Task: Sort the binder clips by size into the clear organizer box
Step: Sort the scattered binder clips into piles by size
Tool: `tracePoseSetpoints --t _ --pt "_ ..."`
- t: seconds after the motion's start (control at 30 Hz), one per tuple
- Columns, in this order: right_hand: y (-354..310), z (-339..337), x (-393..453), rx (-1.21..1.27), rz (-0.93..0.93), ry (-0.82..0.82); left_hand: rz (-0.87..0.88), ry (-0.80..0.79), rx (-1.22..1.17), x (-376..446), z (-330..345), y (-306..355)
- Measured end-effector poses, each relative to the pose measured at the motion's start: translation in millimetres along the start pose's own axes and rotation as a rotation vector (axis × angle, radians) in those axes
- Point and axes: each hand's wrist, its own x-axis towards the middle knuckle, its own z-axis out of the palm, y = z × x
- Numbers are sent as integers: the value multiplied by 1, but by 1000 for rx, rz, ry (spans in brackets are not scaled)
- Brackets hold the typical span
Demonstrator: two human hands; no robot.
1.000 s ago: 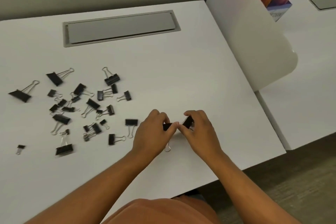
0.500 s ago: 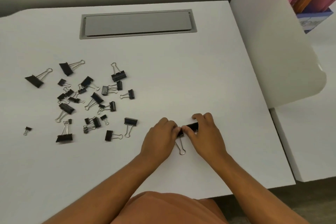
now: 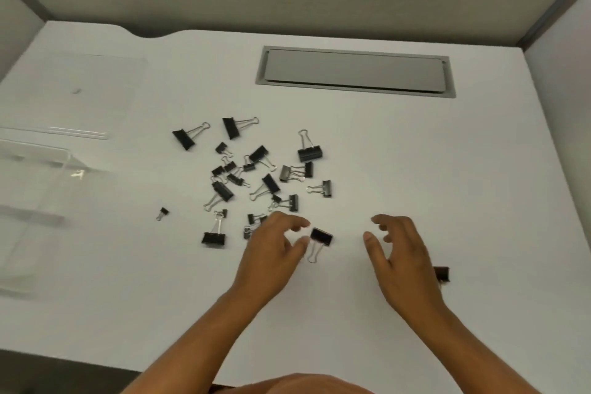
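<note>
two hands hover over the white desk [image 3: 415, 150] near its front edge, both empty. the left hand [image 3: 271, 253] has thumb and forefinger parted just beside a binder clip [image 3: 320, 236]; the right hand [image 3: 399, 253] has fingers spread and loosely curled. scattered clips [image 3: 256, 176] lie mid-desk, one clip [image 3: 442, 273] beyond the right hand. the clear organizer box [image 3: 38, 176] sits at the left edge.

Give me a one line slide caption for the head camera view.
Both hands, left and right, hover open over a binder clip beside the scattered pile.
</note>
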Motion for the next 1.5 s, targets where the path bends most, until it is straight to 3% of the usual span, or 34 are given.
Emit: tracePoseSetpoints --t 0.2,0.33,0.63,0.77,0.9,1.0,1.07,1.2,1.37,1.5 --pt "-87 66 58 10 -171 -24 -93 265 13 47 -92 -54" --pt "-151 112 98 -7 -270 -57 -85 347 117 86 -142 -98" --pt "-220 189 217 -486 -409 -233 -133 174 352 176 -186 -161" --pt "-210 207 242 -631 -488 -336 -60 273 210 180 -186 -173" --pt "-203 199 236 -506 -554 -170 -92 470 -86 153 -185 -164" --pt "-205 163 200 -191 -561 0 52 542 -123 108 -170 -126" --pt "-199 128 160 -18 -498 45 206 422 -90 73 -144 -99" --pt "-146 60 73 132 -233 155 486 -34 13 17 -76 -61" --pt "-60 12 -37 133 130 164 508 -439 97 -13 -6 -33" --pt "-3 -8 -98 76 221 80 513 -562 157 -30 45 -6"
